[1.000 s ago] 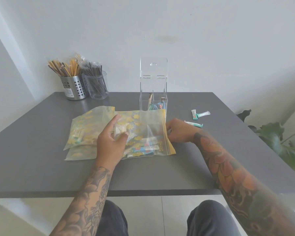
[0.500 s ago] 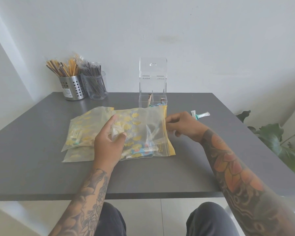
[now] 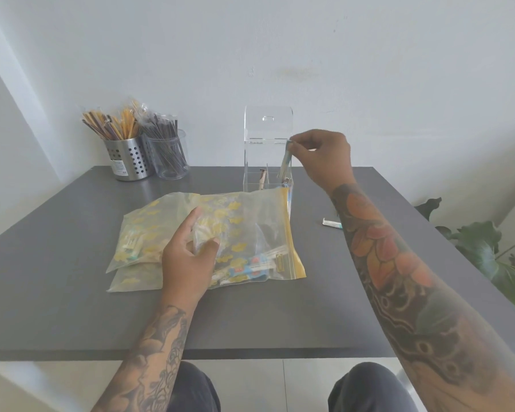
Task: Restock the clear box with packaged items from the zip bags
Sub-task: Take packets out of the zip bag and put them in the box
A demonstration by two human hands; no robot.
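A clear acrylic box (image 3: 252, 162) with its lid raised stands at the table's back middle, a few packets inside. My right hand (image 3: 320, 156) pinches a small teal-and-white packaged item (image 3: 285, 162) by its top, hanging over the box's right compartment. In front of the box lies the top zip bag (image 3: 250, 233), clear with yellow prints and a yellow zip edge, holding several packets. My left hand (image 3: 188, 257) grips a bunched fold of that bag. Two more zip bags (image 3: 137, 233) lie under it to the left.
One loose teal-and-white packet (image 3: 332, 223) lies on the dark grey table (image 3: 72, 292) right of the bags. A perforated steel cup (image 3: 130, 159) and a clear cup (image 3: 168, 156) of wrapped sticks stand at the back left. A leafy plant (image 3: 488, 248) is beyond the right edge.
My right hand has risen from the bag's zip edge up to the box, now holding a packet over it. Fewer loose packets lie on the table. My left hand has stayed on the bag.
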